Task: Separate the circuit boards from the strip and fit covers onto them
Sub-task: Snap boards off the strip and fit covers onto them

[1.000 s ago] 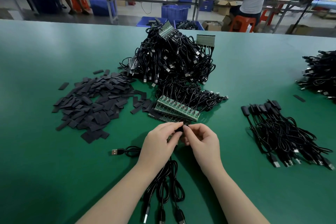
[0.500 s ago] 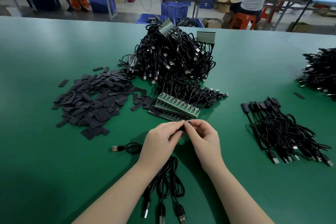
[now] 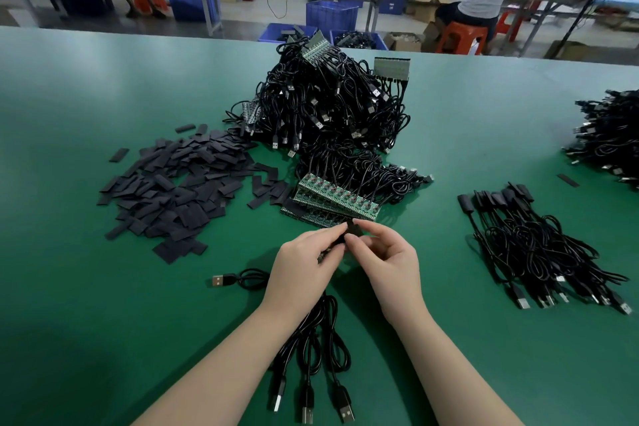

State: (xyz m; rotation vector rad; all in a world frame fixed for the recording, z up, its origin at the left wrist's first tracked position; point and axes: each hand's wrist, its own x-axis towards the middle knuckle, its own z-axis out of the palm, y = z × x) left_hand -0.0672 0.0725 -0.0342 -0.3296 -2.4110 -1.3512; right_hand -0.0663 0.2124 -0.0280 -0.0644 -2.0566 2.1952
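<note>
My left hand (image 3: pixel 304 266) and my right hand (image 3: pixel 383 263) meet at the table's middle, both pinching a small black cover (image 3: pixel 352 230) at their fingertips. A bit of green circuit board (image 3: pixel 325 255) shows under my left fingers; how far the cover sits on it is hidden. Black USB cables (image 3: pixel 318 349) trail from my hands toward me. Just beyond lies a green strip of circuit boards (image 3: pixel 337 199) with cables attached. Loose black covers (image 3: pixel 176 194) are heaped to the left.
A big tangle of black cables with board strips (image 3: pixel 328 107) rises behind the strip. Covered cables (image 3: pixel 539 245) lie in a bundle to the right, another heap (image 3: pixel 612 135) at the far right edge. One loose USB cable (image 3: pixel 235 279) lies left of my wrist. A person sits at a bench behind.
My hands stay together at the same spot, fingers shifting slightly around the black cover. The view has tilted a little; nothing else on the table moved.
</note>
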